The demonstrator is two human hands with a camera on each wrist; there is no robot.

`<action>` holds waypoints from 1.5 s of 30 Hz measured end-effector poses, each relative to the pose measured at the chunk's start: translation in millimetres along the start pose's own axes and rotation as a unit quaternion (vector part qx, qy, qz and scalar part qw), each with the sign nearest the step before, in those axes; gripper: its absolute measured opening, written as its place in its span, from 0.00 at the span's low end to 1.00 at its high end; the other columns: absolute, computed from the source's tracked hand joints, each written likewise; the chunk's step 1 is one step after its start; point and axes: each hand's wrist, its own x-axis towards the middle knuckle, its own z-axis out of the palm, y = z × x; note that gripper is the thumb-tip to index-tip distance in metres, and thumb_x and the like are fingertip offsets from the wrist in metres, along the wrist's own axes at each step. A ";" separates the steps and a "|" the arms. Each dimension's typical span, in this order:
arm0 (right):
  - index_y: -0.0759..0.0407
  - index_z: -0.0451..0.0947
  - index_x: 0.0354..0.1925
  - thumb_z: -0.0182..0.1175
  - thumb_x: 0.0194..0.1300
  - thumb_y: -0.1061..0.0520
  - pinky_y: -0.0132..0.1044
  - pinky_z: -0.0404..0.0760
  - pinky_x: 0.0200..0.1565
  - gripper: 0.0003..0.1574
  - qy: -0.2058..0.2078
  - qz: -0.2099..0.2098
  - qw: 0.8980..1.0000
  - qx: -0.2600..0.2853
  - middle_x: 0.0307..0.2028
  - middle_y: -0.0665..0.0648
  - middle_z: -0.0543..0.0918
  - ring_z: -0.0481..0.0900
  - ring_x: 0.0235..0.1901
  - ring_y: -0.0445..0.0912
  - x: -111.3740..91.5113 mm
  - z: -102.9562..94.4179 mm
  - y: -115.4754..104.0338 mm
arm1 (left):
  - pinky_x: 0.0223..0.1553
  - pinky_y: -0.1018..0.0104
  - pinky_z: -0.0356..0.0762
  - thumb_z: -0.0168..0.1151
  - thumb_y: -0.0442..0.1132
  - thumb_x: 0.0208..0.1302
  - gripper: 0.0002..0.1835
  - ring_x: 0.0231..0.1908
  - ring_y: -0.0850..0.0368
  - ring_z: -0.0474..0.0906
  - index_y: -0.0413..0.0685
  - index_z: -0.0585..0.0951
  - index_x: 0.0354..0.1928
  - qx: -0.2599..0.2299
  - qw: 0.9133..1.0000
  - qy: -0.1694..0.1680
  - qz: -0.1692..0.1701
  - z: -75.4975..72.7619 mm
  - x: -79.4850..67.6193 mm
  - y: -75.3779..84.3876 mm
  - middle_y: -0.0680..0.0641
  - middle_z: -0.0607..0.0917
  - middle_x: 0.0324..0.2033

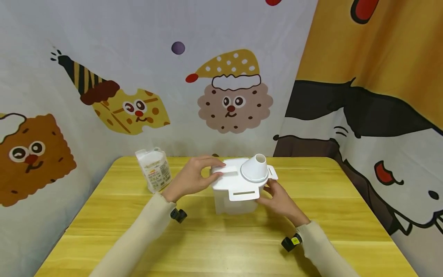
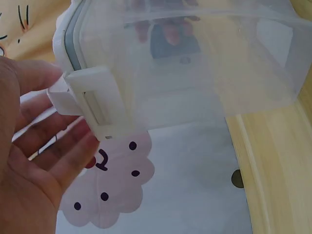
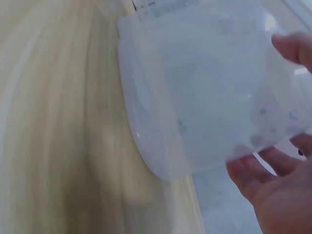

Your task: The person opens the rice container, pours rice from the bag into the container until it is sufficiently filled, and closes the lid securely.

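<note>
A translucent plastic storage container (image 1: 232, 206) stands on the table, topped by a white lid (image 1: 230, 173) with a cone-shaped spout (image 1: 257, 168) at its right. Two slotted side latches, the front latch (image 1: 243, 193) and the right latch (image 1: 272, 173), stick outward. My left hand (image 1: 194, 175) grips the lid's left side; in the left wrist view its thumb and fingers are about a white latch (image 2: 97, 102). With the thumb on one side and fingers on another, my right hand (image 1: 280, 200) holds the container's right side. Contents look absent through the wall (image 3: 209, 92).
A white printed bag (image 1: 157, 171) stands at the table's back left. The wooden table (image 1: 194, 246) meets a cartoon-printed curtain (image 1: 187, 123) along its far edge. Small black cameras are strapped to both wrists.
</note>
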 end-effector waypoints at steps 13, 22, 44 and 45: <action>0.64 0.60 0.75 0.72 0.61 0.65 0.46 0.71 0.71 0.49 -0.002 -0.032 0.999 0.038 0.73 0.64 0.67 0.65 0.73 0.47 7.7 -4.1 6.5 | 0.25 0.71 0.75 0.69 0.35 0.67 0.08 0.24 0.64 0.73 0.47 0.90 0.46 -0.001 1.000 -0.002 -0.018 0.7 0.9 8.7 0.50 0.90 0.42; 0.67 0.56 0.76 0.69 0.63 0.66 0.25 0.70 0.66 0.49 -0.102 -0.062 0.989 0.090 0.68 0.41 0.70 0.70 0.66 0.29 29.9 -26.1 18.7 | 0.30 0.75 0.76 0.72 0.35 0.62 0.07 0.27 0.60 0.78 0.46 0.90 0.42 0.036 0.998 0.043 -0.007 9.7 -2.7 22.6 0.52 0.88 0.35; 0.67 0.54 0.76 0.69 0.63 0.66 0.27 0.71 0.65 0.51 -0.105 -0.075 0.984 0.123 0.67 0.38 0.71 0.72 0.65 0.34 31.7 -24.5 15.3 | 0.56 0.61 0.83 0.71 0.44 0.66 0.13 0.54 0.57 0.82 0.49 0.87 0.49 0.037 0.999 0.025 0.019 5.8 -12.8 29.6 0.53 0.87 0.49; 0.66 0.54 0.76 0.70 0.62 0.66 0.27 0.70 0.65 0.52 -0.101 -0.074 0.984 0.125 0.67 0.39 0.71 0.71 0.65 0.34 31.0 -23.8 14.7 | 0.57 0.61 0.82 0.71 0.44 0.65 0.14 0.55 0.57 0.82 0.49 0.87 0.50 0.034 0.999 0.022 0.021 4.7 -14.2 29.3 0.53 0.86 0.50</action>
